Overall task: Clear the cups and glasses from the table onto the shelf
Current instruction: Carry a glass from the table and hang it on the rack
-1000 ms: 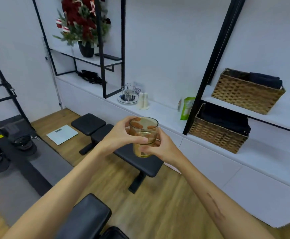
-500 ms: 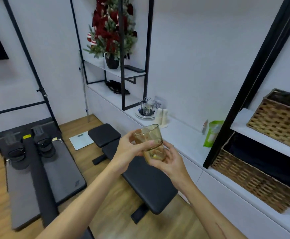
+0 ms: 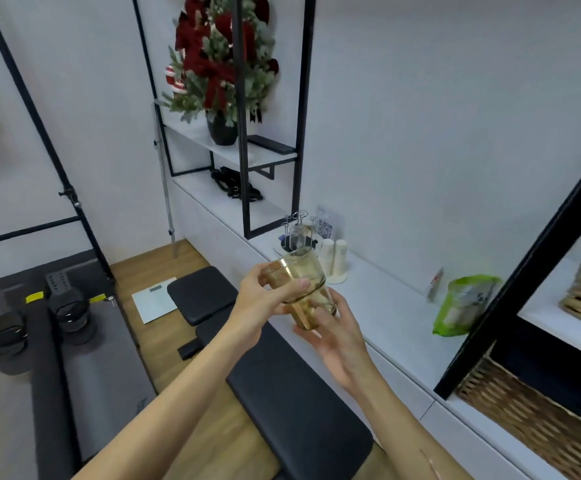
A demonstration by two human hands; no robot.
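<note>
Your left hand (image 3: 265,299) pinches the tilted amber glass (image 3: 299,289) near its rim. Your right hand (image 3: 334,336) cups its base, fingers curled, above the shelf (image 3: 386,306).

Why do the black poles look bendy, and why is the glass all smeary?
Head view: the wide lens bows the black metal shelf frame toward the edges; the tilted amber drinking glass, gripped by the left hand and right hand, looks soft, probably motion blur; lighting is even, without hard shadows.
</note>
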